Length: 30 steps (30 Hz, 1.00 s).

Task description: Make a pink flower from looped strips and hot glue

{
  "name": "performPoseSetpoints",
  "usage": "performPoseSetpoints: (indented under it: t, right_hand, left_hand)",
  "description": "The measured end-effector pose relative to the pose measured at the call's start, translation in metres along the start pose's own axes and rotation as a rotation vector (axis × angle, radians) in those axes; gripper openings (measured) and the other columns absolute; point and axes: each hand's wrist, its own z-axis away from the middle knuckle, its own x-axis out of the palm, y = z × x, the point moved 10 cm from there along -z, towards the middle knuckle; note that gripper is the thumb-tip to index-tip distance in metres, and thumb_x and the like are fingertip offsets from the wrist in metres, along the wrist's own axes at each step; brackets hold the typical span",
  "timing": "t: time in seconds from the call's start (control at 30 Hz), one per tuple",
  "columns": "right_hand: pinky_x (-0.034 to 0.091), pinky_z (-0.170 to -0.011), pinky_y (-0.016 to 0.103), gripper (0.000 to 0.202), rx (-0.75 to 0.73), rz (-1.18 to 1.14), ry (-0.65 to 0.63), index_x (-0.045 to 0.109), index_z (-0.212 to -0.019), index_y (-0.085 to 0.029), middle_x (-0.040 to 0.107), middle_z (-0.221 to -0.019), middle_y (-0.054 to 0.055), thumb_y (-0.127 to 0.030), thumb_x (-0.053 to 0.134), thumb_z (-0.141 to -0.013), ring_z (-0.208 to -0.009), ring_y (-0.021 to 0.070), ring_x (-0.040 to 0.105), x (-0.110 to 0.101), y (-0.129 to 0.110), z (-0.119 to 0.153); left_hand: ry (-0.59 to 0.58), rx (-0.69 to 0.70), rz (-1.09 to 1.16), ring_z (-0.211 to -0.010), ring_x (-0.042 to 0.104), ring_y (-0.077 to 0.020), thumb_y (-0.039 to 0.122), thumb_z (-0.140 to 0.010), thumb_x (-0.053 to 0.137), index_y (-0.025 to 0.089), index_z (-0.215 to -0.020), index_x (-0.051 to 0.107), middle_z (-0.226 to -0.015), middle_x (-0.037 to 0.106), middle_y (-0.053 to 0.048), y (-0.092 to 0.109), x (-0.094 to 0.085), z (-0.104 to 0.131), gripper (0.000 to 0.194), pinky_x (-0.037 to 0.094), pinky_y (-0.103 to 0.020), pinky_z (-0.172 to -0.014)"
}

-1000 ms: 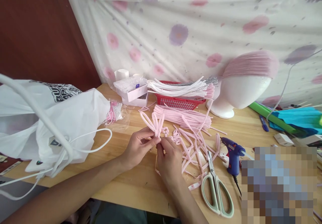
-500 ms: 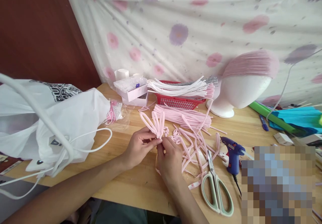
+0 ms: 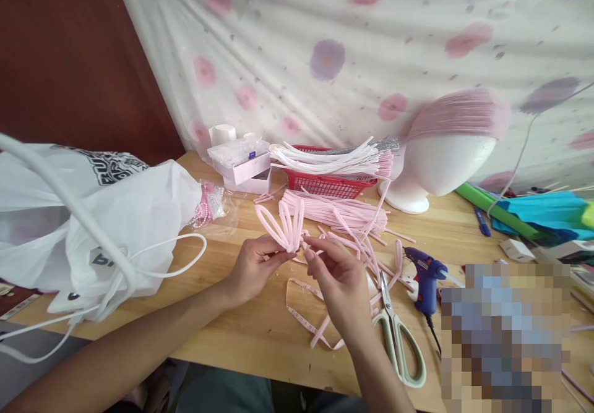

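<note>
My left hand (image 3: 255,269) pinches the base of several pink pipe cleaner loops (image 3: 291,227), which fan upward like petals. Just to the right, my right hand (image 3: 341,280) has its thumb and forefinger drawn together close to that base; what lies between the fingertips is too small to make out. Behind and partly under the right hand lie loose pink pipe cleaners (image 3: 366,246). A pale tape measure (image 3: 301,320) curls on the table below the hands. Scissors with light green handles (image 3: 394,339) rest beside my right forearm, which covers part of one handle.
A red basket (image 3: 325,185) holds white, pink and silver pipe cleaners, with a pink bundle (image 3: 334,212) before it. A blue glue gun (image 3: 427,283) and a foam head (image 3: 450,159) stand right. White boxes (image 3: 241,166), a white bag (image 3: 139,227) and a cable (image 3: 74,209) are left.
My right hand has moved right and away from the base of the loops, its fingers less bunched, uncovering more of the tape measure. The left hand keeps its hold.
</note>
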Motion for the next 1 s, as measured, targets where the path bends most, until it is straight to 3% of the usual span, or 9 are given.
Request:
performPoseSetpoints:
  t: [0.13, 0.3, 0.63, 0.83, 1.0]
  right_hand:
    - [0.042, -0.055, 0.022, 0.030, 0.237, -0.324, -0.111, 0.077, -0.089, -0.018, 0.059, -0.059, -0.002, -0.046, 0.076, -0.079, -0.056, 0.0096, 0.051, 0.011, 0.018, -0.016]
    - [0.033, -0.046, 0.017, 0.036, 0.385, -0.583, -0.146, 0.064, -0.062, -0.016, 0.051, -0.052, -0.005, -0.045, 0.082, -0.073, -0.046, 0.0041, 0.042, 0.026, 0.023, -0.028]
    - [0.046, -0.046, 0.013, 0.032, 0.434, -0.624, -0.016, 0.069, -0.066, -0.014, 0.063, -0.053, -0.001, -0.036, 0.090, -0.060, -0.044, 0.0053, 0.056, 0.024, 0.027, -0.025]
    - [0.053, -0.049, 0.017, 0.028, 0.356, -0.608, 0.097, 0.070, -0.071, -0.015, 0.070, -0.061, 0.001, -0.034, 0.089, -0.064, -0.050, 0.0093, 0.063, 0.020, 0.028, -0.021]
    - [0.056, -0.053, 0.020, 0.025, 0.280, -0.574, 0.119, 0.070, -0.073, -0.017, 0.070, -0.063, 0.000, -0.035, 0.087, -0.069, -0.051, 0.0104, 0.064, 0.020, 0.026, -0.022]
  left_hand:
    - [-0.079, -0.077, 0.031, -0.055, 0.058, -0.0116, 0.043, -0.088, 0.070, 0.015, -0.072, 0.076, -0.061, 0.068, -0.002, -0.007, 0.009, 0.002, 0.033, 0.046, -0.022, -0.054]
    - [-0.153, -0.119, 0.073, -0.052, 0.056, -0.0108, 0.042, -0.090, 0.067, 0.013, -0.066, 0.071, -0.056, 0.064, -0.002, -0.007, 0.018, 0.005, 0.037, 0.047, -0.021, -0.054]
    - [-0.112, 0.002, 0.045, -0.072, 0.065, -0.0150, 0.032, -0.095, 0.063, 0.014, -0.084, 0.075, -0.077, 0.070, -0.005, 0.007, 0.013, 0.003, 0.024, 0.053, -0.025, -0.071]
    - [-0.081, 0.015, -0.007, -0.066, 0.063, -0.0144, 0.034, -0.096, 0.061, 0.014, -0.078, 0.072, -0.071, 0.068, -0.004, 0.012, 0.011, 0.003, 0.029, 0.051, -0.024, -0.066]
    - [-0.096, 0.004, -0.055, -0.067, 0.061, -0.0151, 0.038, -0.098, 0.057, 0.015, -0.079, 0.070, -0.071, 0.066, -0.003, 0.012, 0.011, 0.003, 0.033, 0.049, -0.025, -0.066]
